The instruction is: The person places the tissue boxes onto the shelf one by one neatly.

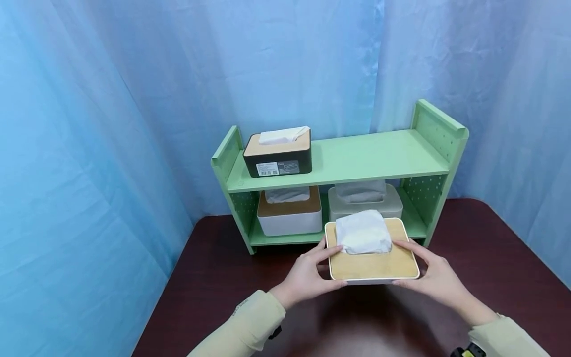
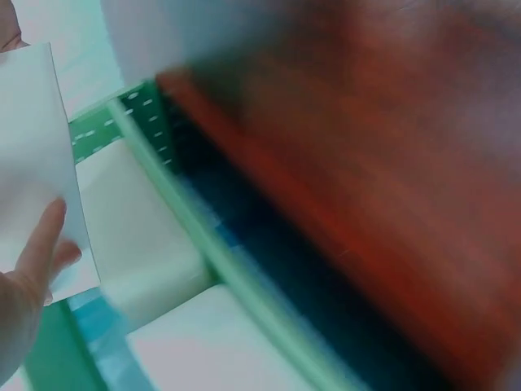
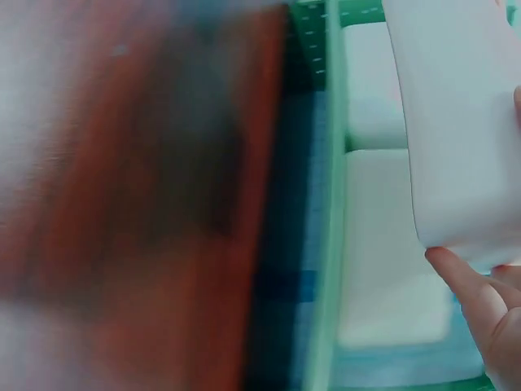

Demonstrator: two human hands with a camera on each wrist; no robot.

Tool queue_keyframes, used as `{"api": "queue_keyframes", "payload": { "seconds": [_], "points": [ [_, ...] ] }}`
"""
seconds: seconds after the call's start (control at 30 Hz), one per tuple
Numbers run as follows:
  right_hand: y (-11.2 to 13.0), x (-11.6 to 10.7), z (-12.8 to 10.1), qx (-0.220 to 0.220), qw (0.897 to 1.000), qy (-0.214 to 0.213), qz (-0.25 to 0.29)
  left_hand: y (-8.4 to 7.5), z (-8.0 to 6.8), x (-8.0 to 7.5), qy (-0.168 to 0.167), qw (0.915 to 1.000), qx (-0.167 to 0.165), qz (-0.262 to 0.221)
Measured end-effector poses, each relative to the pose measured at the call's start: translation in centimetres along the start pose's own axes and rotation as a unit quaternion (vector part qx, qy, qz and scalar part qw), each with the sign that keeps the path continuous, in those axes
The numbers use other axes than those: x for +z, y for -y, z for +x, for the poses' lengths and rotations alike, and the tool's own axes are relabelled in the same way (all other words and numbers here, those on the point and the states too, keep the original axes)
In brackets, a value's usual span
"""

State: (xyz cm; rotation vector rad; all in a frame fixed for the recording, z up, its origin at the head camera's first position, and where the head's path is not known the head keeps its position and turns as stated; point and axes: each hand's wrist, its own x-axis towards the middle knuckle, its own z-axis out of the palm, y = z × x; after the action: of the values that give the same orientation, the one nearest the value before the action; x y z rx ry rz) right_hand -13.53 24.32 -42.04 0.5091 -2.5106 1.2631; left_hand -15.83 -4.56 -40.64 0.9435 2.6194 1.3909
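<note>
Between my two hands, above the table in the head view, is a tissue box (image 1: 370, 267) with a pale wood lid, white sides and a white tissue sticking up. My left hand (image 1: 308, 272) grips its left end, fingers on the lid and thumb low on the near side. The right hand (image 1: 434, 277) grips the opposite end in the same way. Both wrist views show the white wall of the box (image 2: 37, 147) (image 3: 464, 138) held off the table, in front of the shelf. Its far side is hidden.
A green two-tier shelf (image 1: 374, 153) stands on the dark red table (image 1: 200, 297). A black tissue box (image 1: 276, 149) sits at its upper left. Below are a white box with brown lid (image 1: 292, 224) and a pale grey box (image 1: 393, 204). Blue curtains (image 1: 267, 64) hang behind.
</note>
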Motion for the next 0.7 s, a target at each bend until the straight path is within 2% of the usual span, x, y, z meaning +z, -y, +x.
{"api": "queue_keyframes", "payload": {
  "seconds": [0.13, 0.37, 0.53, 0.7],
  "points": [
    [2.5, -1.7, 1.6, -0.028, 1.000, -0.007, 0.010, -2.3, 0.5, -2.1, -0.017, 0.9996, 0.024, -0.005],
    [6.1, -5.5, 5.2, -0.050, 0.997, -0.032, -0.054, -5.9, 2.9, -5.9, -0.031, 0.9969, 0.069, 0.022],
    [6.9, -7.3, 7.5, -0.029, 0.998, -0.030, -0.057, -7.2, 5.5, -7.6, -0.030, 0.9953, 0.085, 0.034],
    [6.7, -7.9, 9.5, -0.009, 0.999, -0.025, -0.042, -7.4, 8.1, -8.4, -0.034, 0.9959, 0.072, 0.042]
  ]
}}
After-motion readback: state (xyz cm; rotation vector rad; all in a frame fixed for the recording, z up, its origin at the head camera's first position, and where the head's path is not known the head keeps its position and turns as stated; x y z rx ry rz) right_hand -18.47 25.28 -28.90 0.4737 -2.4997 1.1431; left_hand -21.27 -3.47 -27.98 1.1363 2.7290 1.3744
